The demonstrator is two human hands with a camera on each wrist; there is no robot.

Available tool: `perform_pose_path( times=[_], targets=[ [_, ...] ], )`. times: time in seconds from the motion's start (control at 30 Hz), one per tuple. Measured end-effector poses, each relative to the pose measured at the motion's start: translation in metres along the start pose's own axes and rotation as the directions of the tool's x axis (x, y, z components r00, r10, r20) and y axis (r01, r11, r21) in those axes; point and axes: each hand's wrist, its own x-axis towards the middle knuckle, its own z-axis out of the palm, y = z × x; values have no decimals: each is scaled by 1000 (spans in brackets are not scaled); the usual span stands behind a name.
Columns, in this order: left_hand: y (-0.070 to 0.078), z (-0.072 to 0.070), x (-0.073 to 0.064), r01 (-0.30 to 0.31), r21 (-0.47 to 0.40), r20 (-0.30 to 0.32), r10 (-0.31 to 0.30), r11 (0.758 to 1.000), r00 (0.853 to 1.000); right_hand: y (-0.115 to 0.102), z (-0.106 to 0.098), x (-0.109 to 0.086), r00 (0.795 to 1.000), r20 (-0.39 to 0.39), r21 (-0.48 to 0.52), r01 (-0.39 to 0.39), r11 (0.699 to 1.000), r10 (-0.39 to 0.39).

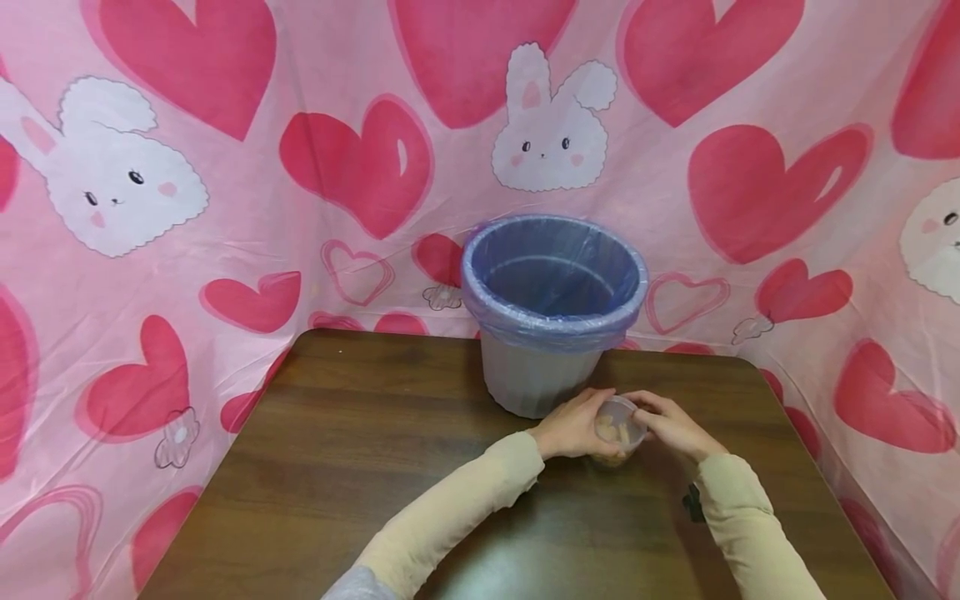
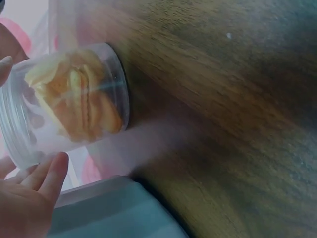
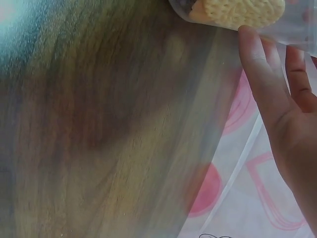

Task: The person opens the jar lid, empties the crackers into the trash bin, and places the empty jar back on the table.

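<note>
A clear plastic jar (image 1: pixel 619 423) with several pale biscuits inside is between both hands, just in front of the bin. My left hand (image 1: pixel 576 427) holds the jar's left side near its top. On the right, my right hand (image 1: pixel 671 423) grips the jar close to its rim. The left wrist view shows the jar (image 2: pixel 74 96) side-on, with sandwich biscuits (image 2: pixel 81 106) in its lower part and the left hand (image 2: pixel 29 198) against its upper end. In the right wrist view, fingertips of the right hand (image 3: pixel 282 94) touch the jar's wall beside a patterned biscuit (image 3: pixel 245 11).
A pale bin (image 1: pixel 536 371) lined with a bluish plastic bag (image 1: pixel 555 321) stands at the back of the brown wooden table (image 1: pixel 360 450). Behind and beside the table hangs a pink cloth (image 1: pixel 450 167) with hearts and rabbits. Something small and black (image 1: pixel 693 502) shows at the right sleeve.
</note>
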Motion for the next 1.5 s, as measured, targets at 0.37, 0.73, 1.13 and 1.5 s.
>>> perform_pose_path(
  times=[0.37, 0.73, 1.13, 1.5],
  targets=[
    [-1, 0, -2, 36, 67, 15, -37, 997, 999, 3, 9, -2, 999, 9, 25, 50, 998, -51],
    [-6, -2, -8, 18, 83, 23, -20, 996, 1000, -2, 20, -7, 995, -3, 23, 104, 994, -104],
    [-11, -3, -24, 30, -28, 46, -29, 999, 999, -1, 32, -6, 991, 3, 41, 133, 990, -133],
    [-19, -10, -38, 44, -77, 38, -41, 996, 998, -11, 42, -5, 983, 16, -2, 181, 983, -181]
  ],
)
